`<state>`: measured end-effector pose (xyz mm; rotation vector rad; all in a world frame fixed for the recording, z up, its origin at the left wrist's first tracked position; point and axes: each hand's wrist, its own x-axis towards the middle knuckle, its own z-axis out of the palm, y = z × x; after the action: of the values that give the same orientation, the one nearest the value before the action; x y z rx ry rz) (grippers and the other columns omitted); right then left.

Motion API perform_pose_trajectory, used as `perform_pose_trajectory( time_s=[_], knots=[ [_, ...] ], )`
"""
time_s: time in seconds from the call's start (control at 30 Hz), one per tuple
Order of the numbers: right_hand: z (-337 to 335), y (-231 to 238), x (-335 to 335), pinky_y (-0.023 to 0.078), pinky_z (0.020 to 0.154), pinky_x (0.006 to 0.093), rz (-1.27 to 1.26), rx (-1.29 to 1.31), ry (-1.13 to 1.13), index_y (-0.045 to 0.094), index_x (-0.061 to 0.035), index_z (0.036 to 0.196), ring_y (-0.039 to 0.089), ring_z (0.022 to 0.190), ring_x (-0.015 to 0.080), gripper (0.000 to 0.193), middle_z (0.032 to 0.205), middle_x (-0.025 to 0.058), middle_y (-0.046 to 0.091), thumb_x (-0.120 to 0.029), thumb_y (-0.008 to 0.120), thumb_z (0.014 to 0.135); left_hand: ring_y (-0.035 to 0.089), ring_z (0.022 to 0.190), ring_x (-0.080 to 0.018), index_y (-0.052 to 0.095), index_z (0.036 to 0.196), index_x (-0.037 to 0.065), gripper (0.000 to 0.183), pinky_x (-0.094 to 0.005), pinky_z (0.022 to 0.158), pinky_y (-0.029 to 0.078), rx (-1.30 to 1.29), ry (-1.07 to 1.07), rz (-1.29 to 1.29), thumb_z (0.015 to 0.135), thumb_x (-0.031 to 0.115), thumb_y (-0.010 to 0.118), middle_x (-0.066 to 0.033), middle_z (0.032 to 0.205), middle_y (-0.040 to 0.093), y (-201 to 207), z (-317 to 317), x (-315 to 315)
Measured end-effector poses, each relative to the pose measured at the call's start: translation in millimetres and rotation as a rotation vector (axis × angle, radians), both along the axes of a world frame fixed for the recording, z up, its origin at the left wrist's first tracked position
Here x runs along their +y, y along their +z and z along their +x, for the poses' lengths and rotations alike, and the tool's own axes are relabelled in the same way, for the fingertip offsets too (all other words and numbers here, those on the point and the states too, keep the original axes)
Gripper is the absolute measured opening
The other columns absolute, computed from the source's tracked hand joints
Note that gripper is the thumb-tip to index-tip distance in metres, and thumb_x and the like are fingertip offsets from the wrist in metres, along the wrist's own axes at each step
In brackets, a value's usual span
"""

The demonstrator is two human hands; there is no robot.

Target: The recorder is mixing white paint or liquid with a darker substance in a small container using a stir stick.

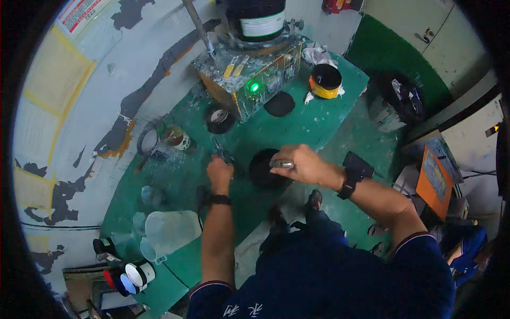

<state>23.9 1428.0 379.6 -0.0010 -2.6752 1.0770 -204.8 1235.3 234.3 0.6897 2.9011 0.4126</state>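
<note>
A round black container (260, 170) is on the green table in front of me; its inside is too dark to make out. My right hand (307, 169) is closed on a short, shiny metal cylinder (282, 164) above the container's right side. To the left of it, my left hand (219, 173) is a fist at the table, with a grey, stained tool (223, 153) sticking out beyond the fingers. What kind of tool it is I cannot tell.
A stained machine (260, 85) with a green light carries a black bucket (256, 20). On the table (329, 122) stand stained cans (178, 138), a yellow-wrapped black pot (325, 85) and a clear plastic jug (172, 234). Another person (467, 252) is at the lower right, near an orange board (431, 181).
</note>
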Motion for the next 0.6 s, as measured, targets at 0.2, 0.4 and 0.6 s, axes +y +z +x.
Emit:
perform_pose_trajectory(
  time_s=[0.2,0.4,0.6],
  knots=[
    [1.1,36.0,23.6,0.053,0.074,0.047,0.052,-0.026,-0.03,0.073,-0.0055,0.096,0.066,0.084,0.0393,0.027,0.089,0.0177,0.068,-0.03,0.076,0.085,0.059,0.117,-0.0438,0.052,0.132,0.0,0.065,-0.0478,0.096,0.052,-0.087,0.097,-0.026,0.075,0.019,0.075,-0.028,0.13,0.059,36.9,25.5,-34.6],
    [-18.4,13.8,22.1,0.053,0.073,0.0465,0.139,-0.029,0.041,0.073,-0.0059,0.097,0.066,0.083,0.0386,0.028,0.089,0.0164,0.068,-0.03,0.076,0.084,0.044,0.137,-0.0381,0.038,0.145,-0.001,0.099,-0.0461,0.113,0.038,-0.293,-0.402,0.535,0.064,0.024,0.09,-0.0257,0.143,0.047,-14.9,89.5,-47.1],
    [-0.1,11.2,24.2,0.053,0.068,0.0438,-0.074,-0.135,-0.166,0.074,-0.0058,0.092,0.067,0.075,0.0368,0.028,0.081,0.0187,0.069,-0.032,0.077,0.083,0.048,0.135,-0.0328,0.031,0.147,-0.002,0.125,-0.0433,0.113,0.04,-0.659,-0.314,0.896,0.047,0.027,0.1,-0.0206,0.144,0.049,0.2,122.8,2.7]
  ],
)
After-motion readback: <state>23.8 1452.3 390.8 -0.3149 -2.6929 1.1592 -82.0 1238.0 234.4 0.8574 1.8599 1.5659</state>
